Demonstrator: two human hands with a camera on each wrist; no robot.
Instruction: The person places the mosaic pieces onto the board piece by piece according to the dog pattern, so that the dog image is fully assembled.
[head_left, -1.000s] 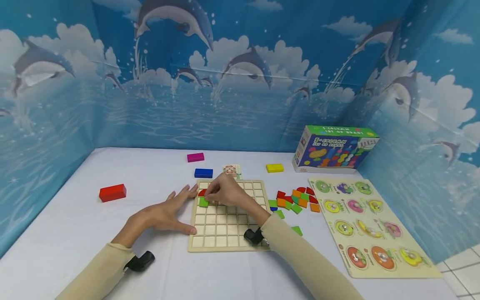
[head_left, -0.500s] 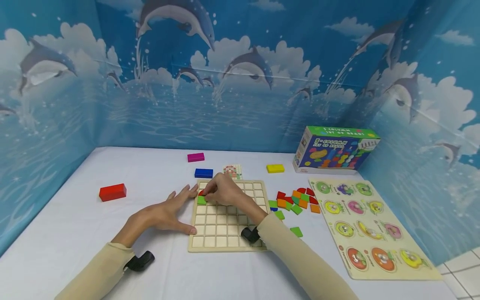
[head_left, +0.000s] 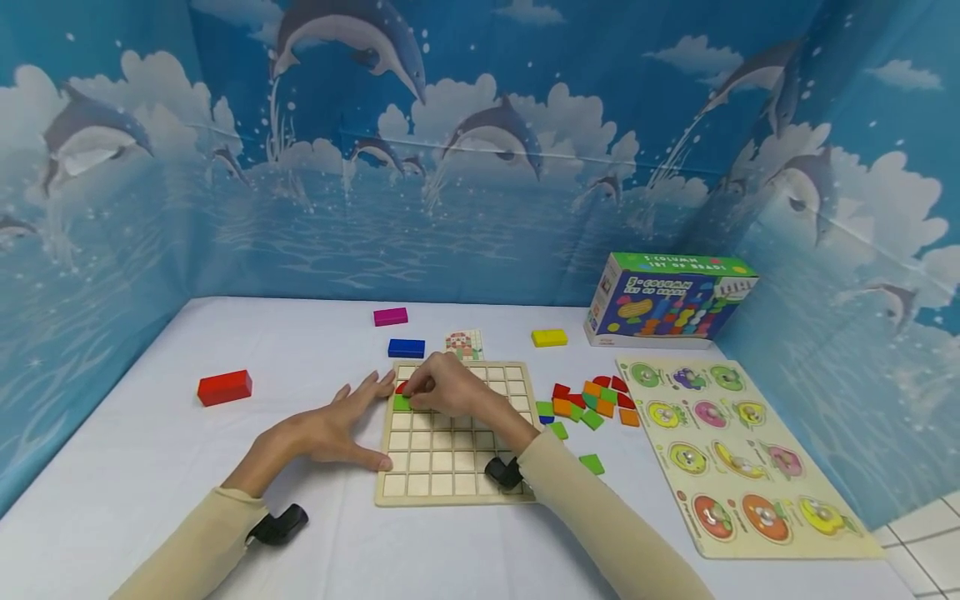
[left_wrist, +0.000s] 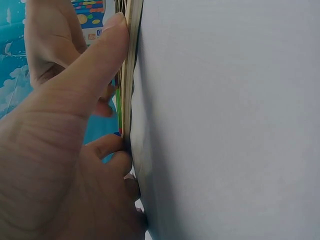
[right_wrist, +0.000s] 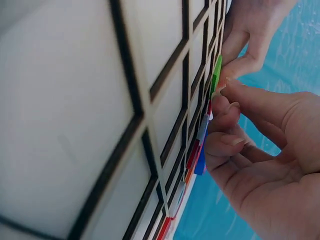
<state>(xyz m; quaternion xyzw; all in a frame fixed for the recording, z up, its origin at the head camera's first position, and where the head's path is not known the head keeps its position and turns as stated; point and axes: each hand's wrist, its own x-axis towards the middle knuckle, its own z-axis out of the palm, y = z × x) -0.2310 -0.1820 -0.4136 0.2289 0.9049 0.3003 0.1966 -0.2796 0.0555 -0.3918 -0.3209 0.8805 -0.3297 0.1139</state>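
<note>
Fingers of the left hand (head_left: 330,429) lie straight and flat against the left edge of the wooden grid board (head_left: 450,467), bracing it. Just right of them, the right hand (head_left: 442,385) pinches a green tile (head_left: 402,402) sitting in a cell of the board's left column, beside a red tile (head_left: 402,387). Seating looks underway; next, judging by this, calls for pressing it flush and letting go.
</note>
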